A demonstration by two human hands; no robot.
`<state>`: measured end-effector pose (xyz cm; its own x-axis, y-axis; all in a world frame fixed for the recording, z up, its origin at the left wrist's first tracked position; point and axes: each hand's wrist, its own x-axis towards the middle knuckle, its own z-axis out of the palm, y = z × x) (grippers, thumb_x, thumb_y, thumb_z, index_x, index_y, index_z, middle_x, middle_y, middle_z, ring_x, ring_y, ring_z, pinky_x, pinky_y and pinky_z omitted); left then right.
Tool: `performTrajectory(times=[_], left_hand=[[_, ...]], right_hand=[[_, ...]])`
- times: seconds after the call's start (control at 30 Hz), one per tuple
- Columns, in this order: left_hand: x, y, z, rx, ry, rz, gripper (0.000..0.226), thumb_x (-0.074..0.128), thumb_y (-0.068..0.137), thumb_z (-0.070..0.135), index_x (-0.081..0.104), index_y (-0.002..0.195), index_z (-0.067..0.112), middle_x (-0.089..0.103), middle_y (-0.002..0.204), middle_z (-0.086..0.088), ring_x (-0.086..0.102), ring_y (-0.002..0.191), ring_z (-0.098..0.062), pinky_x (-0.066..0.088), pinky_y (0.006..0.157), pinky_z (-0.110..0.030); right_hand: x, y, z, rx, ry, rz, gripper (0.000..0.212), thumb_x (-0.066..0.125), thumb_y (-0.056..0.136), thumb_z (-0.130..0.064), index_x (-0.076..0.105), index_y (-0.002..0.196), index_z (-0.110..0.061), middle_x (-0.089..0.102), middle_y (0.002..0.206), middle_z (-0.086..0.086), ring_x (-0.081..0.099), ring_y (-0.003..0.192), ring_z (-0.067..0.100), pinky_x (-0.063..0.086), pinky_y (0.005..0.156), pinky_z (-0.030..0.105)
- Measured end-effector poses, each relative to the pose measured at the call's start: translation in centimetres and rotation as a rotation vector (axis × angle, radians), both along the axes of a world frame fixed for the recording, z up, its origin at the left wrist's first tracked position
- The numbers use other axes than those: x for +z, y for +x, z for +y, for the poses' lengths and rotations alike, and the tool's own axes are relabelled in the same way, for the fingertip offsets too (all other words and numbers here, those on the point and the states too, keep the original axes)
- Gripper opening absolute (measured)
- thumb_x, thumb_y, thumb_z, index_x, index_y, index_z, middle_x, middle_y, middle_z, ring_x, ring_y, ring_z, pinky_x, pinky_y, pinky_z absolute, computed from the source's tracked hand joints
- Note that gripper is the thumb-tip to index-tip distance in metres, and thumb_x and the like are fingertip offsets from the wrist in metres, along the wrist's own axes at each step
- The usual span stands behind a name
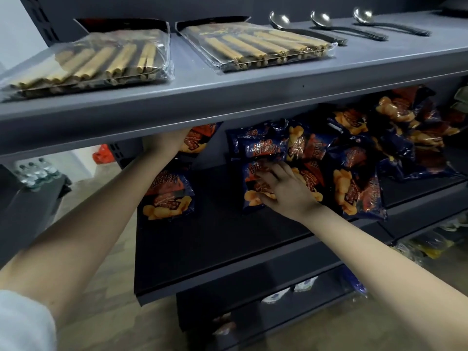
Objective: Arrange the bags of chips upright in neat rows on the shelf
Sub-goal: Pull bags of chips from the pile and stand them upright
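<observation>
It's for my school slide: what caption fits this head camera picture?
Left hand and right hand stand dark blue crinkly chip bags on the black middle shelf.

Grey metal shelving (228,92) against a dark back panel (152,8). Pale wall (15,34) at left. Brown floor (114,287) below. Lighting dim, even.

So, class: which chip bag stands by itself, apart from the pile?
The bag at the left, below the left hand; dark bare shelf separates it from the pile.

Head view, angled down, close to shelf (228,239)
</observation>
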<state>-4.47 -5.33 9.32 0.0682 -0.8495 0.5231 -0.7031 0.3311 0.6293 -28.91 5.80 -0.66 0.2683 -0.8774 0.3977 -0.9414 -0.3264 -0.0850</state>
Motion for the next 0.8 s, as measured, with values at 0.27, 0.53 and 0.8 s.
performTrajectory(times=[0.27, 0.53, 0.8], left_hand=[[-2.9, 2.4, 6.2, -0.165, 0.308, 0.631, 0.039, 0.073, 0.074, 0.046, 0.058, 0.106, 0.03, 0.063, 0.109, 0.008, 0.059, 0.104, -0.012, 0.046, 0.086, -0.023], [-9.8, 3.7, 12.8, -0.168, 0.542, 1.043, 0.038, 0.071, 0.07, 0.035, 0.062, 0.106, 0.031, 0.068, 0.111, -0.003, 0.065, 0.102, -0.019, 0.051, 0.09, -0.04], [-10.9, 7.6, 14.1, 0.017, 0.458, 0.911, 0.032, 0.074, 0.076, 0.027, 0.063, 0.105, 0.018, 0.07, 0.099, -0.001, 0.068, 0.091, -0.016, 0.054, 0.081, -0.034]], right_hand=[[3.6, 4.5, -0.3, 0.104, 0.316, -0.984, 0.073, 0.067, 0.08, -0.04, 0.032, 0.142, -0.021, 0.05, 0.131, -0.006, 0.051, 0.116, 0.004, 0.043, 0.096, 0.018], [0.5, 11.5, -0.1, 0.249, 0.65, -1.185, 0.039, 0.071, 0.081, -0.01, 0.054, 0.113, -0.024, 0.065, 0.106, -0.01, 0.062, 0.092, -0.008, 0.049, 0.08, 0.012], [-3.2, 15.2, -1.2, 0.189, 0.698, -1.227, 0.045, 0.075, 0.077, -0.017, 0.056, 0.118, -0.015, 0.065, 0.115, 0.003, 0.062, 0.109, 0.017, 0.05, 0.095, 0.035]])
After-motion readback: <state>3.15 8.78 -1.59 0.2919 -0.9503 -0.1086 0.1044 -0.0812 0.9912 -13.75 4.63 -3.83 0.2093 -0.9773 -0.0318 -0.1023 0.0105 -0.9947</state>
